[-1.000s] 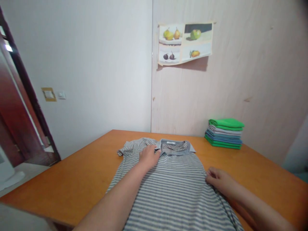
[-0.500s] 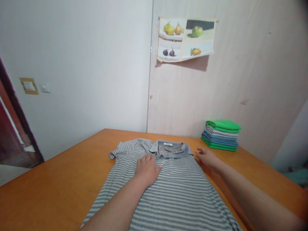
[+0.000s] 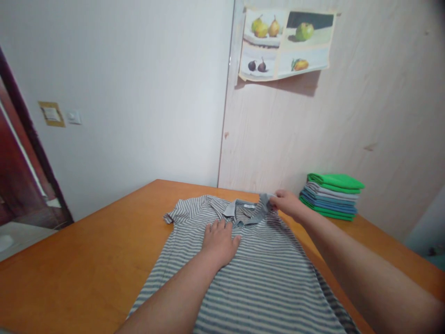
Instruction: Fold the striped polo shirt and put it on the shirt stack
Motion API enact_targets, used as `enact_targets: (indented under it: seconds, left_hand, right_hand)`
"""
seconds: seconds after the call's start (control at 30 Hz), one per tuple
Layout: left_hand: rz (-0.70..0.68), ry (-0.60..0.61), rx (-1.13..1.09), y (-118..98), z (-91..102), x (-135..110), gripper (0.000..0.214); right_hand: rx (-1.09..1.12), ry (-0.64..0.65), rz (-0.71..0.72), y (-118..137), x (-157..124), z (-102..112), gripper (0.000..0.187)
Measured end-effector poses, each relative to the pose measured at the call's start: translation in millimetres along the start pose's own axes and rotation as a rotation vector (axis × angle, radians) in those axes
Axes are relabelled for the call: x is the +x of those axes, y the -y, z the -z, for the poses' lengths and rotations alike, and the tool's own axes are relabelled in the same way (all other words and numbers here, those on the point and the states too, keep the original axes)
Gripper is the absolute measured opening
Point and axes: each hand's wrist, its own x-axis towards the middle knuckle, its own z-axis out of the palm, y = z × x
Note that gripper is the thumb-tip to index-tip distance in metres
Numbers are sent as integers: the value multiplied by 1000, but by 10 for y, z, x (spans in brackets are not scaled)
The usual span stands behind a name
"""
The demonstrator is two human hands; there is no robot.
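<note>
A grey-and-white striped polo shirt point(image 3: 257, 273) lies spread on the orange wooden table point(image 3: 86, 260), collar at the far end. My left hand point(image 3: 219, 241) presses flat on the chest of the shirt just below the collar, fingers spread. At the shirt's right shoulder my right hand point(image 3: 285, 204) pinches the right tip of the grey collar point(image 3: 247, 211) and lifts it a little off the cloth.
A stack of folded shirts point(image 3: 332, 194), green on top, stands at the table's far right against a pale wooden panel. A fruit poster point(image 3: 287, 41) hangs on that panel. A dark door frame point(image 3: 21, 139) and a light switch point(image 3: 73, 117) are at the left.
My right hand moved from the shirt's right side up to the collar and took hold of its right tip. My left hand slid down from the collar onto the chest.
</note>
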Motion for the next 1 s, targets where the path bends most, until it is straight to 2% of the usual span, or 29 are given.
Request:
enact_targets:
  seconds: [0.13,0.23,0.33,0.43,0.6,0.67,0.73,0.8,0.87,0.9,0.97,1.0]
  left_hand:
    - [-10,1,-3,7,2,-1,55]
    - [-1,23,-3,15,-7,6,54]
    - [12,13,-10,18,-21,14,53]
    - [14,6,-20,17,-33,17,51]
    - [17,22,-17,19,-38,21,54]
    - [14,25,-13,22,-36,23,56]
    - [14,26,-8,25,-33,26,57]
    - [14,27,-4,25,-31,28,57]
    - [15,28,-1,23,-30,29,57]
    - [15,29,-1,23,-30,29,57]
    - [18,29,-2,24,-32,29,57]
    - [17,26,-3,25,-34,29,56]
  right_hand:
    - [102,73,4,225,30,20,36]
    - [141,135,-23,261,-36,38,37]
    - [125,196,-96,179,-181,64,35]
    - [87,257,-167,48,-384,64,24]
    - [113,377,-131,-61,-620,-17,10]
    - [120,347,-97,-40,-622,-41,10]
    - [122,247,-58,24,-604,-32,14]
    - [115,123,-22,142,-618,16,17]
    - [135,80,29,311,-691,98,19]
    - [163,109,59,404,-746,149,20]
    - [319,350,132,570,-857,253,22]
    - [374,426,134,626,-898,298,26]
